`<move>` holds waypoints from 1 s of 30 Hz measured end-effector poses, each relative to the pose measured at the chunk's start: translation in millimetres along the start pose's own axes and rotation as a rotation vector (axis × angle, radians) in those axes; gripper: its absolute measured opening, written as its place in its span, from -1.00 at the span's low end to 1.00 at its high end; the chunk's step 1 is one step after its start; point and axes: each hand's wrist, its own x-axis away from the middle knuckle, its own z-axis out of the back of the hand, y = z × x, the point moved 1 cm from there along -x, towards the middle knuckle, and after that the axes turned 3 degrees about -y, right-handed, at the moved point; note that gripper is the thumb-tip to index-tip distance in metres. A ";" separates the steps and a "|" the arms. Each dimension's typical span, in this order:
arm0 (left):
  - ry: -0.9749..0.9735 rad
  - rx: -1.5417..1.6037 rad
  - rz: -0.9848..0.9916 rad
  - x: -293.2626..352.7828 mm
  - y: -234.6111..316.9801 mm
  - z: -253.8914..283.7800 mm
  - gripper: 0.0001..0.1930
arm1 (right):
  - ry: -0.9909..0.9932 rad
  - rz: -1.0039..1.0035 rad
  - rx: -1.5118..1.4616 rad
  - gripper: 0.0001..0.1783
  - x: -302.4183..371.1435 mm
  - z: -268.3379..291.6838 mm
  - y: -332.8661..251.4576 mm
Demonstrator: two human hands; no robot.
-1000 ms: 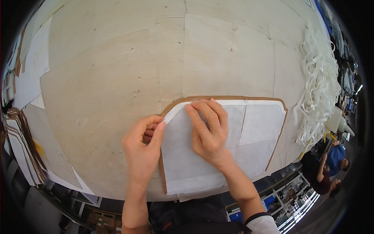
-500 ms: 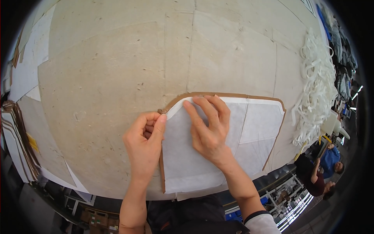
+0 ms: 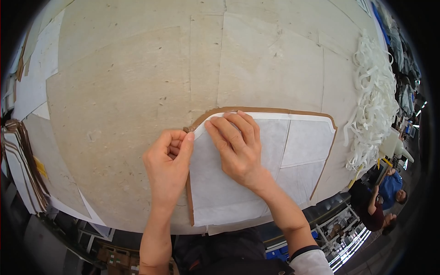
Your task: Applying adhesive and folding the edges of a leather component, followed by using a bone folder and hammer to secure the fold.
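- White fabric panel: lies flat on a brown cardboard template, at the near edge of the desk; brown border shows along the top, left and right.
- Left hand: fingers curled, thumb and forefinger pinching the panel's upper-left corner edge.
- Right hand: open, fingers spread flat, pressing the panel just beside that corner; holds nothing.
- Heap of white strips: right side of desk.
- Stacked cardboard pieces: left edge.
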 end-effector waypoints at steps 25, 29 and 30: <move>0.075 -0.003 0.010 6.8 -0.2 -4.7 -0.92 | -0.160 0.038 -0.100 -0.48 -3.1 13.4 -6.9; 0.077 -0.035 -0.041 7.0 -1.4 -4.7 -0.91 | -0.139 0.040 -0.047 -0.51 -1.0 9.6 -9.8; 0.076 -0.034 -0.040 9.3 -3.6 -5.6 -0.91 | -0.139 0.037 -0.028 -0.52 0.3 9.1 -10.3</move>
